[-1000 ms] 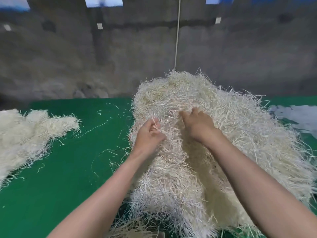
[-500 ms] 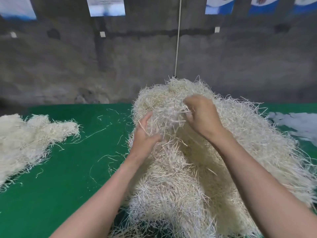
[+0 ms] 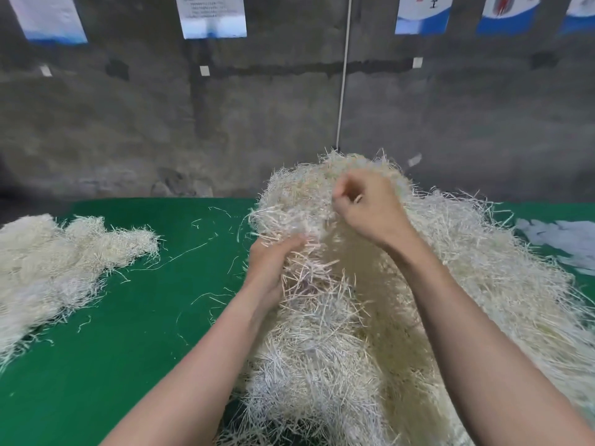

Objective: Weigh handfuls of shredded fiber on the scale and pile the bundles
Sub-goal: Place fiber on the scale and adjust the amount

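Your right hand (image 3: 367, 214), fingers (image 3: 346, 192) curled, pinches a tuft at the crest of the fiber heap (image 3: 476, 272). Your left hand (image 3: 269, 267) grips strands lower down, fingers buried among them. The heap rests on the green surface (image 3: 145, 323).

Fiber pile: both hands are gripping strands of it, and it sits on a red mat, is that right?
Not quite. The mat is green, not red, as the head view shows. The rest holds: the left hand and the right hand both grip strands of the fiber pile, which sits on that mat.
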`<state>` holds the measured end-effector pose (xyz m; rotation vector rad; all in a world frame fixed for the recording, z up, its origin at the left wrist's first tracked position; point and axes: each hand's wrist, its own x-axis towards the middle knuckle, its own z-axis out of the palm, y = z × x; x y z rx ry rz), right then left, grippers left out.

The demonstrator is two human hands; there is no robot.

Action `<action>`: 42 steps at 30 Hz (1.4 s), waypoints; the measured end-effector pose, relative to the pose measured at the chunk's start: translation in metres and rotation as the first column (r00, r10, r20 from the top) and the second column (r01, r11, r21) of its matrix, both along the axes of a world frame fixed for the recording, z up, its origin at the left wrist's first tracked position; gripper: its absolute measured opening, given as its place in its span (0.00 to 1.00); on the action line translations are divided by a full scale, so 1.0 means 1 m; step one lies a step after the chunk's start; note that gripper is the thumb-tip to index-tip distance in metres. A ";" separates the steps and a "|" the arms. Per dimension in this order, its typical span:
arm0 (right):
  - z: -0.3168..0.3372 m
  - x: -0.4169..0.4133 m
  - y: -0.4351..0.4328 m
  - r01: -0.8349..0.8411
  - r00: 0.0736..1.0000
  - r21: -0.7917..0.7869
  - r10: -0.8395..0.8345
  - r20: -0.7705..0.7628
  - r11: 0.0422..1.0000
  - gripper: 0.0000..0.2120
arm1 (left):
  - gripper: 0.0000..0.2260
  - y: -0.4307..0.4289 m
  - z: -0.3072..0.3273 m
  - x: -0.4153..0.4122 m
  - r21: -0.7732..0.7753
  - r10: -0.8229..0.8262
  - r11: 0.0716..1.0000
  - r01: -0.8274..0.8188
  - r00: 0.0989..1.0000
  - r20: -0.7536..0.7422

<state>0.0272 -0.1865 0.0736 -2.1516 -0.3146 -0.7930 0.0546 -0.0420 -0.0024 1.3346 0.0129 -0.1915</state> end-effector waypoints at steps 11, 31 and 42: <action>-0.091 0.009 -0.046 0.042 0.915 -0.758 -0.329 -0.232 0.651 0.20 | 0.27 0.008 -0.009 -0.002 -0.450 -0.187 0.890 0.066 0.955 -0.229; -0.003 -0.036 -0.027 0.081 0.870 -0.696 -0.391 -0.300 0.713 0.33 | 0.11 0.043 0.002 0.006 -0.115 0.033 0.992 -0.045 0.995 -0.098; -0.082 0.031 0.032 0.004 0.928 -0.557 -0.211 -0.308 0.830 0.22 | 0.10 0.064 0.027 0.005 -0.354 -0.159 0.919 0.173 0.985 0.068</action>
